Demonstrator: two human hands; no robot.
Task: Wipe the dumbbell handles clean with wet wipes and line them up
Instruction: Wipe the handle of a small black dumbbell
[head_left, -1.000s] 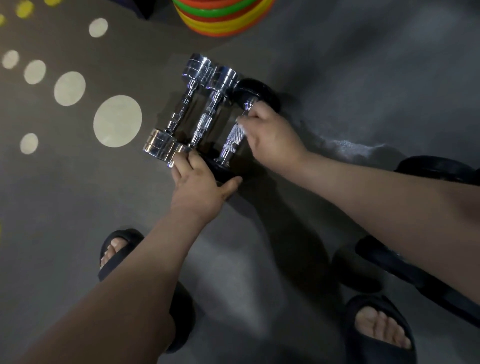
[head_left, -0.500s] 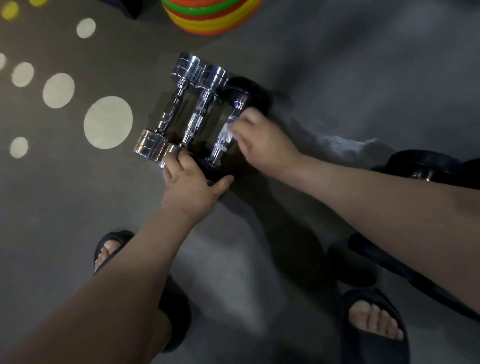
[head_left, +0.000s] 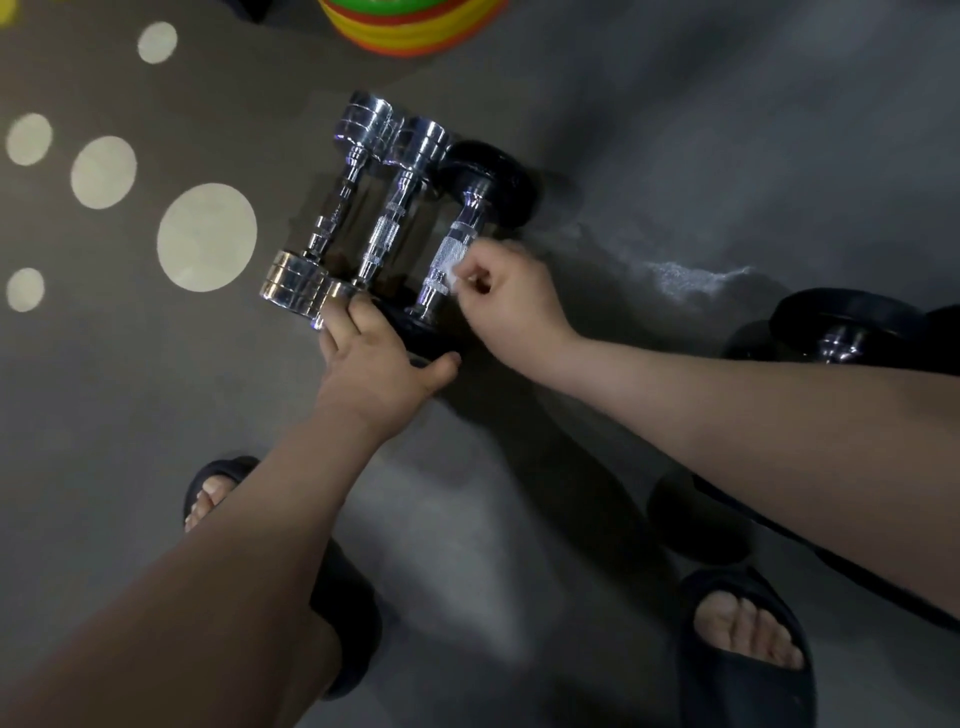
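Wiping: the right hand (head_left: 506, 296) is pinching a small white wet wipe (head_left: 451, 276) in curled fingers and pressing it to the knurled handle of the black-ended dumbbell (head_left: 457, 244).
Steadying: the left hand (head_left: 379, 358) is resting straight fingers on the near ends of the row, gripping nothing.
Row: the outer chrome dumbbell (head_left: 337, 218) and middle chrome dumbbell (head_left: 387, 234) are lying side by side with it on the floor (head_left: 675, 130), seemingly lined up.
Remaining: a far black dumbbell (head_left: 852, 332) is lying well apart at the right edge, likely awaiting its turn.
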